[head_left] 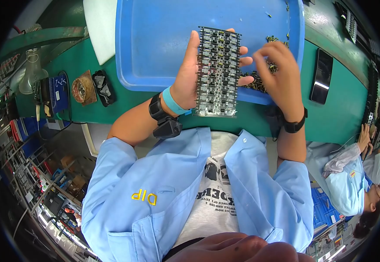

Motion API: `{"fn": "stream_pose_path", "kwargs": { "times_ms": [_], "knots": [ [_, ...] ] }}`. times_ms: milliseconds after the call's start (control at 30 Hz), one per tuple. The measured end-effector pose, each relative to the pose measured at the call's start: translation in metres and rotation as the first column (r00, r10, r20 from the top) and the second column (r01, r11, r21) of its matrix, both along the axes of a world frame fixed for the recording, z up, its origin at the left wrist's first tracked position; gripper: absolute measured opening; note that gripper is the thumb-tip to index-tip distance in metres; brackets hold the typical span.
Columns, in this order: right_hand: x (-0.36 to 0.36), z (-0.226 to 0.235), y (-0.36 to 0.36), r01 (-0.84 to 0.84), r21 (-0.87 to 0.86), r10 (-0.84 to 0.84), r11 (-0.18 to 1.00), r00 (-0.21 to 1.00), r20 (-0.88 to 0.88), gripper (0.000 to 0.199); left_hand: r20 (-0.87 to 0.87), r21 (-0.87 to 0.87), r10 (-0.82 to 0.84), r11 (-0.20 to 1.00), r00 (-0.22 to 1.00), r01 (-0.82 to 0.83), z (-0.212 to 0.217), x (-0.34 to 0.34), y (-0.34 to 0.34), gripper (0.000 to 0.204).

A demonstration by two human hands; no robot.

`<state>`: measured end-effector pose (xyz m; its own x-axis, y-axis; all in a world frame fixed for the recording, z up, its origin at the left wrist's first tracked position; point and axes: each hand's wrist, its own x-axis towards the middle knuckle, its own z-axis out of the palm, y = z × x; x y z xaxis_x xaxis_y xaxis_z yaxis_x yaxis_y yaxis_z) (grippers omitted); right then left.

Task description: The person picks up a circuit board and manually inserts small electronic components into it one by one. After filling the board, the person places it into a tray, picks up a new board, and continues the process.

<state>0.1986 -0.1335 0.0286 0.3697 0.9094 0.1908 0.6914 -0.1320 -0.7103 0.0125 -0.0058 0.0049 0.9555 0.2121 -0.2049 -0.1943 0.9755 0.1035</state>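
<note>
My left hand [185,81] holds a long panel of printed circuit boards [218,72] from beneath. Its thumb lies along the left edge, and fingertips stick out past the right edge. Rows of small black, silver and clear parts cover the panel. Just right of it, apart from its edge, is my right hand [282,74], fingers curled in and slightly blurred. Whatever its fingertips hold, if anything, is too small to make out. Under both hands is a blue plastic tray [155,39], with a heap of small leaded electronic components [256,84] in its right part.
A dark phone [321,76] lies on the green tabletop [338,118] right of the tray. To the left are a round tin [82,89], a black pouch-like item [104,88], a blue box [58,94] and a white foam sheet [100,30]. Another person [345,179] works at far right.
</note>
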Motion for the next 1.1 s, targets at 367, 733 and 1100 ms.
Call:
{"fn": "stream_pose_path", "kwargs": {
  "times_ms": [367, 733, 1100],
  "knots": [
    [-0.002, -0.008, -0.003, -0.336, -0.141, 0.357, 0.931, 0.918, 0.172, 0.023, 0.113, -0.058, -0.005, 0.998, 0.994, 0.012, -0.01, 0.0, 0.0, 0.079],
    [-0.014, -0.008, -0.009, -0.285, -0.204, 0.338, 0.936, 0.889, 0.309, 0.025, 0.072, -0.034, -0.001, 0.999, 0.997, 0.004, -0.007, 0.0, 0.0, 0.078],
    [0.007, 0.005, -0.011, -0.285, -0.185, 0.261, 0.941, 0.955, -0.143, 0.026, 0.056, 0.005, -0.01, 1.0, 0.998, 0.01, -0.007, -0.001, 0.001, 0.079]
  ]
}}
